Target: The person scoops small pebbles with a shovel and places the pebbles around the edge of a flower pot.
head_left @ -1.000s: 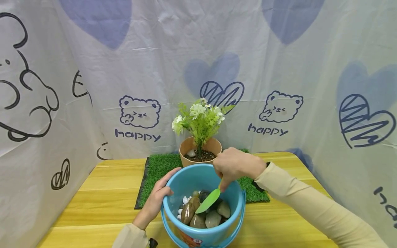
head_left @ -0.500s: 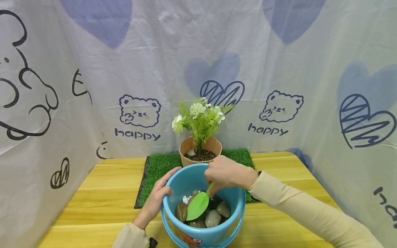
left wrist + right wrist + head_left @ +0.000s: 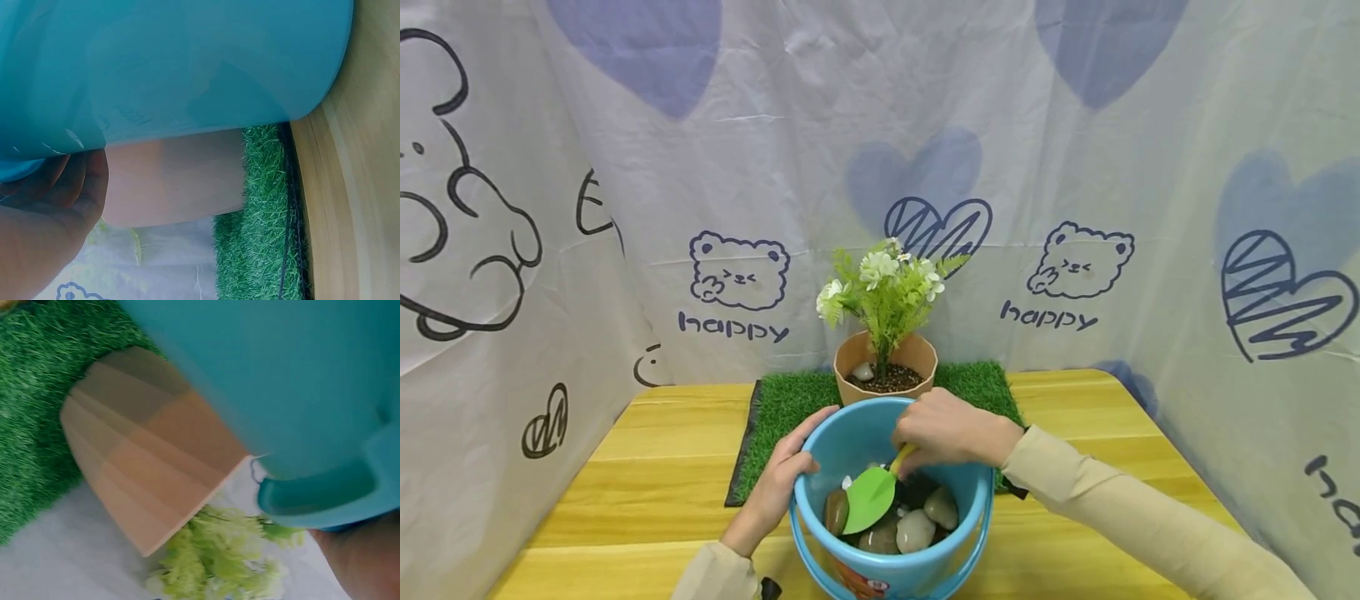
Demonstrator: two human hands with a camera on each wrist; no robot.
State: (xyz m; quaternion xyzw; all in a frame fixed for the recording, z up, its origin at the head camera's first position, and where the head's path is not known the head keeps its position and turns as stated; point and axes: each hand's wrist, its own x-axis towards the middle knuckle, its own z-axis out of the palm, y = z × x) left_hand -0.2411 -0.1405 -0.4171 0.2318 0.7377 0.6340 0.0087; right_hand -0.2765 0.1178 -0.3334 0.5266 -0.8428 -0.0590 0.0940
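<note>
A blue bucket (image 3: 891,570) stands on the table with large smooth stones (image 3: 916,531) and a few small white pebbles inside. My left hand (image 3: 775,483) grips its left rim, thumb inside and fingers along the outer wall; the left wrist view has the fingers (image 3: 72,181) against the bucket's side. Over the far right rim reaches my right hand (image 3: 951,429), which holds a small shovel by its yellow handle. The shovel's green blade (image 3: 870,500) points down among the stones, beside a brown stone (image 3: 837,512). In the right wrist view the bucket hides most of that hand.
Right behind the bucket is a tan flowerpot (image 3: 850,390) with dark soil, a stone and a plant with white flowers (image 3: 880,283). It stands on a green turf mat (image 3: 790,417). A printed cloth (image 3: 820,125) surrounds the wooden table (image 3: 647,467).
My right hand has moved left and lower into the bucket, and the shovel blade has swung left over the stones, turning its broad face up. My left hand keeps its place on the rim.
</note>
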